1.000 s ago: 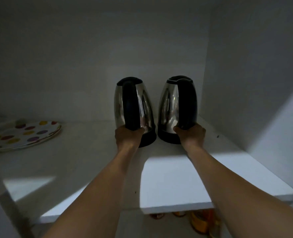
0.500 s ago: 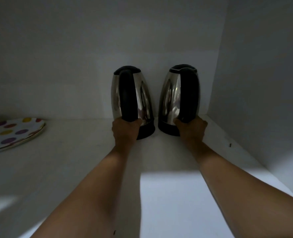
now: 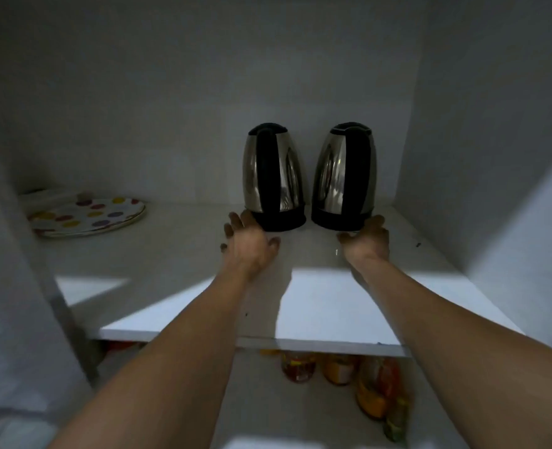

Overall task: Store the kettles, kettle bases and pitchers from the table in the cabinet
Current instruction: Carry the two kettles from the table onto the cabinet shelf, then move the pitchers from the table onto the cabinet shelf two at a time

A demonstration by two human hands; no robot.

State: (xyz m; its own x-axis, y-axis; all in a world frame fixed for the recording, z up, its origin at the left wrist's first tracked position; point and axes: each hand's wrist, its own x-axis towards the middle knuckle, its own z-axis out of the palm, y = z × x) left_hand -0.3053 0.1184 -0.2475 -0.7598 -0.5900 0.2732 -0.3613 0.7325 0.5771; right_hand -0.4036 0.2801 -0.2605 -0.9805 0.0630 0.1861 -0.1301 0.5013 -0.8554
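Note:
Two steel kettles with black handles and black bottoms stand upright side by side at the back right of the white cabinet shelf (image 3: 333,306): the left kettle (image 3: 273,176) and the right kettle (image 3: 344,176). My left hand (image 3: 248,246) hovers just in front of the left kettle's bottom, fingers spread, holding nothing. My right hand (image 3: 367,243) is just in front of the right kettle's bottom, fingers apart and empty; whether its fingertips touch the kettle I cannot tell.
A plate with coloured dots (image 3: 88,217) lies at the shelf's back left. The cabinet's right wall (image 3: 482,157) stands close to the right kettle. Several jars and bottles (image 3: 349,374) sit on the shelf below.
Both hands have let go of the kettle handles and drawn back a little toward me, fingers spread. The kettles stay standing on the shelf. The view has pulled back.

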